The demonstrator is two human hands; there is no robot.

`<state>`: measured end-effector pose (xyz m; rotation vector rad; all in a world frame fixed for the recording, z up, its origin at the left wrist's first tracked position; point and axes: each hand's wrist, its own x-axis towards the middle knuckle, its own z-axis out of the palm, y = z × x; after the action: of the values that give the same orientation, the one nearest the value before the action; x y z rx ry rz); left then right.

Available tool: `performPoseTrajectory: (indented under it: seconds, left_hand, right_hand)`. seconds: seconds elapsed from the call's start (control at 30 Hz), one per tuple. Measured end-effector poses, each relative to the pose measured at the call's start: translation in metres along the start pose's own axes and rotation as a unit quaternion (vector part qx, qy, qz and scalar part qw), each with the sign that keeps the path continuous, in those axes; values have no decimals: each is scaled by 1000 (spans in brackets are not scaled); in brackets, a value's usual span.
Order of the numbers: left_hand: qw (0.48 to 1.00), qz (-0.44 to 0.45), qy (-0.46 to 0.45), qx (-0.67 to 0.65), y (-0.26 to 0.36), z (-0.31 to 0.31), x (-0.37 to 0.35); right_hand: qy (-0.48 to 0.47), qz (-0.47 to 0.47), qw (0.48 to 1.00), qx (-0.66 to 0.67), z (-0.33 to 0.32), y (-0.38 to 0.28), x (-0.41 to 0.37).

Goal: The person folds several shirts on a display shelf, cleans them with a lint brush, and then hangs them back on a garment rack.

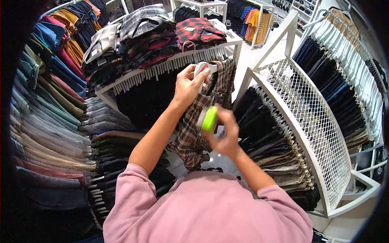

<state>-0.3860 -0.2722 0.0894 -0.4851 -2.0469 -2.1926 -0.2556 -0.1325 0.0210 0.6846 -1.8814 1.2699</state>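
A brown plaid garment (190, 135) hangs from a white hanger (212, 69) in front of me. My left hand (189, 86) is closed on the hanger near its hook, with a small red patch showing by the thumb. Lower and to the right, my right hand (227, 133) grips a bright green brush-like object (209, 118), pale on its left side and blurred by motion. This object is in front of the plaid garment; whether it touches the cloth cannot be made out.
Folded plaid shirts (150, 36) are stacked on a white rack (239, 44) ahead. Hanging clothes (52, 117) line the left. To the right stands a white mesh-topped rack (312, 117) with dark and beige clothes beneath, and another hanging row (332, 73) beyond.
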Motion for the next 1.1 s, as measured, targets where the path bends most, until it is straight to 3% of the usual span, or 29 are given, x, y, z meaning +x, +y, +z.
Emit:
performPoseTrajectory:
  seconds: [0.03,0.07,0.17,0.2,0.27,0.33,0.4,0.47,0.53,0.6,0.63,0.67,0.73,0.83,0.87,0.93,1.0,1.1]
  left_hand:
    - [1000,-5,9,-19,0,4,-2]
    - [1000,6,4,-3,1,5,-3]
    - [1000,6,8,-22,0,6,1]
    - [1000,1,14,-27,-4,0,5]
    - [999,13,-1,-41,-4,-12,4]
    - [999,4,14,-40,-2,-15,3]
    - [999,1,10,-49,-5,-15,2]
    - [999,-12,19,-44,0,-8,-3]
    - [999,-12,10,-43,1,-3,-3]
    - [999,10,15,-43,0,-4,-1]
    - [1000,18,-2,-17,3,-9,0]
    - [999,25,-18,10,6,-17,-2]
    - [996,32,-51,65,9,-27,-8]
    - [977,45,-111,176,13,-39,-20]
    - [970,29,-108,215,20,-37,-28]
    - [949,78,-131,275,36,-28,-41]
    - [941,115,-109,300,34,-19,-51]
    - [898,105,-76,420,32,-31,-49]
  right_hand:
    - [31,108,994,15,0,2,17]
    - [35,138,990,1,4,17,25]
    - [15,80,997,0,26,6,2]
    - [-45,-20,999,19,28,1,-15]
    - [-315,-28,943,99,22,-12,-51]
    - [-267,-62,958,87,19,-13,-54]
    - [-68,-34,996,54,18,9,-26]
    - [41,121,991,51,22,24,4]
    - [47,119,989,72,33,37,13]
    - [14,98,992,73,44,11,-11]
    - [-85,58,991,81,41,4,-29]
    - [-244,14,965,95,30,0,-43]
    - [-340,-15,937,80,16,-12,-53]
    - [-104,14,994,-20,-9,19,-25]
    - [-19,80,996,-47,-15,18,-5]
    - [51,96,987,-121,-29,40,28]
    - [18,77,975,-206,-42,63,43]
    - [-86,291,899,-317,-75,103,43]
